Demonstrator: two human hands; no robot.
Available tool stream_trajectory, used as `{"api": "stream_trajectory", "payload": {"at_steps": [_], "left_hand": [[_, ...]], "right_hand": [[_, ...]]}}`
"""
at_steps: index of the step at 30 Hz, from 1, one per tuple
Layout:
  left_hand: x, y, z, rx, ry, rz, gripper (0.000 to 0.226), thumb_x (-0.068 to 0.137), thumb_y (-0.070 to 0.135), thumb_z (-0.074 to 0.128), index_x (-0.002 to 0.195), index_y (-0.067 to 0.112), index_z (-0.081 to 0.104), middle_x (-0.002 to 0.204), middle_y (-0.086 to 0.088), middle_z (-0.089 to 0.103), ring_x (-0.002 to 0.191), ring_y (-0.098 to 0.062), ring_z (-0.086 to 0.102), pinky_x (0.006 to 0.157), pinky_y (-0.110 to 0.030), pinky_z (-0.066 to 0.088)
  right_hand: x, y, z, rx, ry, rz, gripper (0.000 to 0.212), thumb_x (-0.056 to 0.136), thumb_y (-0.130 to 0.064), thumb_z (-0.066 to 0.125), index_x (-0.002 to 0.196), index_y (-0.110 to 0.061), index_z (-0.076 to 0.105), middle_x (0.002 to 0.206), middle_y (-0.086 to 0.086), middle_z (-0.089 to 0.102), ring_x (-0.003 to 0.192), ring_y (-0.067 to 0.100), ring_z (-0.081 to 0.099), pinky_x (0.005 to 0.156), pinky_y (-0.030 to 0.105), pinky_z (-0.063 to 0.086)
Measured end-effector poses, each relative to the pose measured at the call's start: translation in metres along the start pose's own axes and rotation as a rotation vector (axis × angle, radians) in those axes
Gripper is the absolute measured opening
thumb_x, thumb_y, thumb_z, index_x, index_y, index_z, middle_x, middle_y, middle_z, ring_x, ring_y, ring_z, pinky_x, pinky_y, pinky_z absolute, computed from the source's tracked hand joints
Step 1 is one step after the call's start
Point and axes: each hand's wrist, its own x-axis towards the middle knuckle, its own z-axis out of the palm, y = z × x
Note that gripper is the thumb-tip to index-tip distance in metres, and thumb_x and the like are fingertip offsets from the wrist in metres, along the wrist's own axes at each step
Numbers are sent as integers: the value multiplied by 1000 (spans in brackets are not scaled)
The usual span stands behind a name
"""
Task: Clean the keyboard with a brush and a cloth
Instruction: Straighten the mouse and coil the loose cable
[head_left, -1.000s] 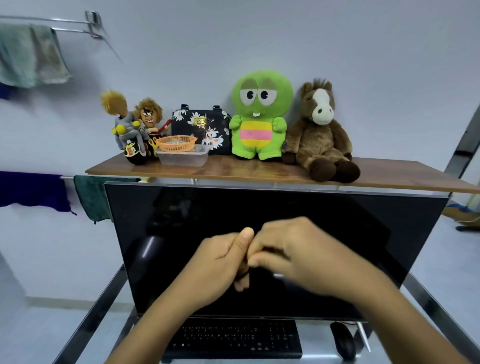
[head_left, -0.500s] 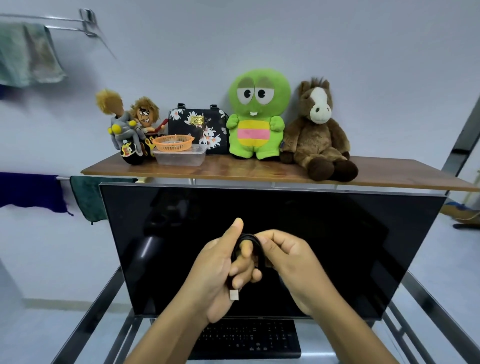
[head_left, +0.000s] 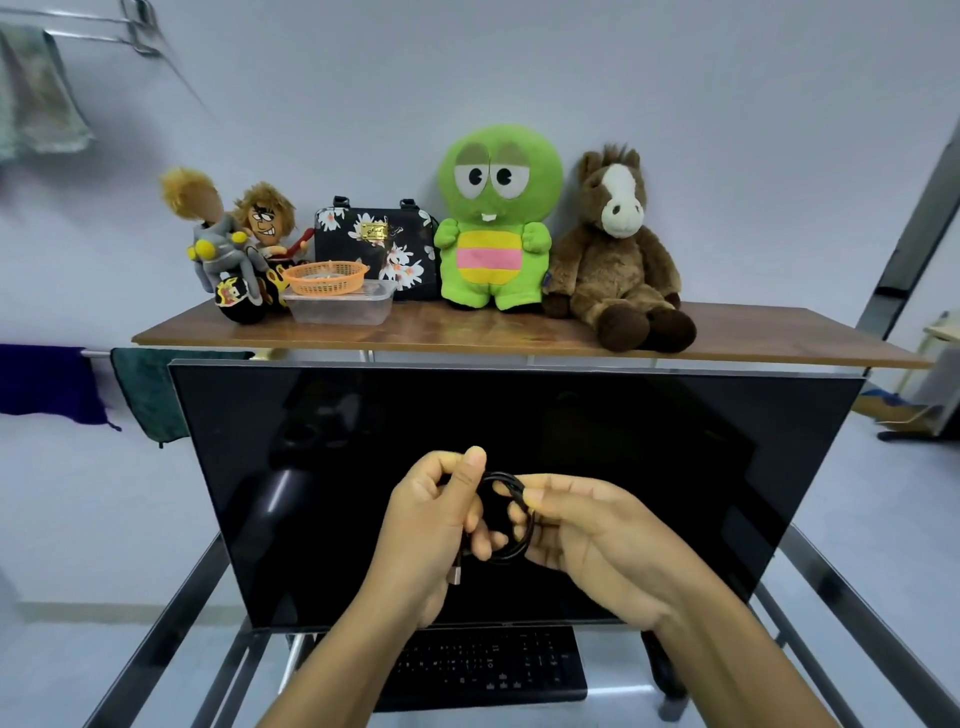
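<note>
The black keyboard (head_left: 498, 670) lies on the glass desk below the dark monitor (head_left: 519, 441), partly hidden by my forearms. In front of the screen both hands hold a coiled black cable (head_left: 511, 519). My left hand (head_left: 431, 530) grips one side of the coil, and a silver plug (head_left: 455, 576) hangs below it. My right hand (head_left: 587, 540) pinches the other side of the loop. No brush is in view. Cloths (head_left: 150, 395) hang on a rail at the left.
A wooden shelf (head_left: 727, 353) above the monitor carries a green plush (head_left: 496, 218), a brown horse plush (head_left: 618, 254), a floral bag (head_left: 374, 244), dolls, an orange basket (head_left: 327, 278) and a clear tub. A black mouse (head_left: 662, 670) sits right of the keyboard. Metal frame rails (head_left: 171, 613) flank the desk.
My clasped hands have drawn slightly apart, and the coiled cable with its plug now shows between them. The view has shifted a little lower.
</note>
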Motion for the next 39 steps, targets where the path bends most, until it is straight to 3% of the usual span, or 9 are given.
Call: {"api": "stream_trajectory", "payload": {"at_steps": [2, 5, 10, 14, 17, 22, 27, 32, 39], "left_hand": [[2, -6, -4, 10, -46, 3, 23, 95, 27, 53, 106, 11, 66, 53, -3, 44, 44, -16, 47, 59, -34, 55], [4, -15, -4, 44, -87, 2, 23, 98, 23, 51, 106, 22, 72, 56, -2, 46, 48, -14, 49, 59, -29, 53], [6, -32, 4, 18, -194, -128, 22, 97, 23, 53, 103, 14, 72, 63, 0, 52, 59, -13, 57, 62, -30, 53], [8, -61, 7, -25, -337, -306, 23, 91, 25, 59, 85, 4, 64, 74, -10, 63, 72, -18, 65, 76, -40, 57], [10, -93, 14, -40, -424, -434, 15, 93, 13, 59, 95, 0, 66, 89, -17, 67, 87, -25, 68, 72, -35, 57], [19, -171, 48, 279, -321, -530, 13, 93, 17, 63, 90, 7, 70, 84, -7, 66, 71, -14, 62, 59, -21, 52], [22, -239, 77, 367, -210, -602, 14, 92, 13, 63, 86, 3, 69, 61, 1, 56, 48, -6, 48, 53, -20, 47], [25, -291, 88, 359, -80, -676, 11, 92, 10, 62, 89, 2, 70, 51, 7, 54, 47, -8, 49, 54, -24, 47], [36, -333, 99, 552, -76, -688, 4, 88, 6, 61, 90, 6, 64, 77, -7, 67, 66, -22, 66, 65, -36, 59]], "right_hand": [[-1, 2, -5, 92, -77, 55, 47, 86, -27, 63, 124, 1, 62, 92, 4, 64, 93, 19, 58, 83, 31, 43], [-4, 7, -4, 55, -129, -23, 23, 87, -16, 67, 108, -7, 71, 88, 7, 69, 86, 16, 65, 81, 27, 47], [-2, 24, -13, 28, 173, -120, 24, 99, -14, 52, 89, 1, 67, 72, 5, 63, 71, 16, 62, 71, 25, 55], [-4, 54, -39, -114, 336, -26, 40, 101, -30, 50, 78, 1, 61, 71, 7, 57, 72, 23, 57, 81, 41, 53], [-13, 78, -68, -258, 437, 76, 39, 100, -32, 53, 78, -2, 67, 69, 2, 65, 68, 16, 59, 73, 39, 54], [-25, 118, -116, -279, 538, 280, 36, 102, -28, 51, 75, -8, 64, 45, -14, 53, 44, 5, 36, 41, 13, 32], [-27, 176, -155, -257, 615, 360, 21, 100, -24, 55, 90, -10, 67, 81, 3, 69, 62, 13, 47, 55, 23, 42], [-28, 225, -182, -322, 599, 482, 14, 98, -20, 57, 91, -11, 65, 84, 5, 67, 62, 12, 59, 51, 22, 44], [-13, 268, -201, -354, 779, 580, 12, 94, -12, 58, 97, -1, 60, 79, 16, 67, 54, 15, 63, 54, 23, 57]]}}
